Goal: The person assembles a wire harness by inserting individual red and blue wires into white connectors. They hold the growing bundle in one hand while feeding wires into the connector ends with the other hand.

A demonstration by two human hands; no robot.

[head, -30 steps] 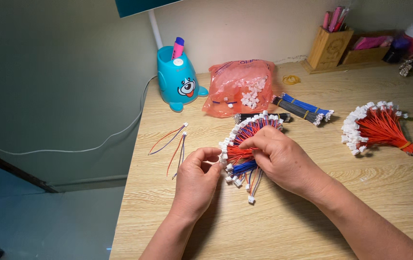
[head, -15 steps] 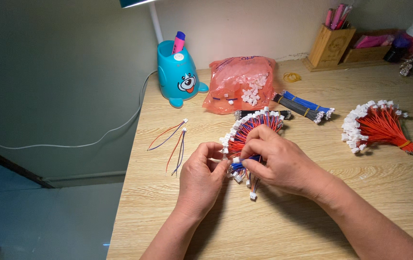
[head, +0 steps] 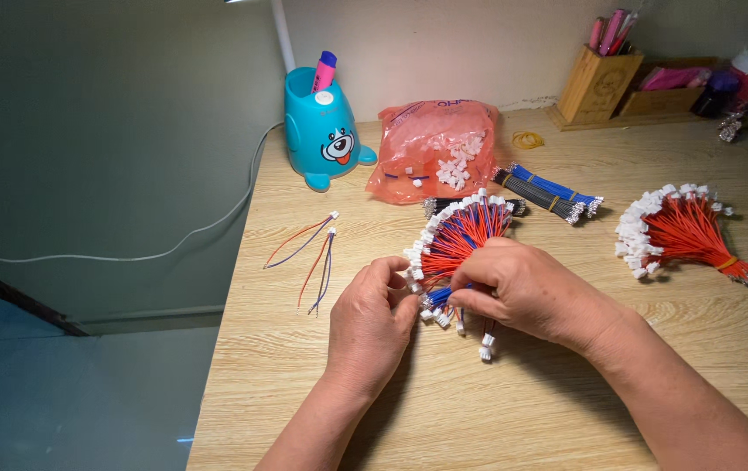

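Looking down at the middle of the frame, I see my right hand [head: 526, 292] laid over a fanned bundle of red and blue wires [head: 457, 240] with small white plugs on their ends, lying on the tabletop [head: 566, 392]. Its grip is closed around the bundle's lower stems. My left hand [head: 374, 318] sits just beside it, fingertips pinched at the white plugs on the fan's left edge; I think it has one plug between thumb and forefinger, though the knuckles hide the contact.

The wires look light and limp, apt to splay and tangle, so the gathered stems are the place to hold; the plugs are small and hard, easy to pinch singly.

Left of centre lie a few loose wires [head: 313, 253]. Upper centre sits a pink bag [head: 430, 148], and at right a second red bundle [head: 683, 231].
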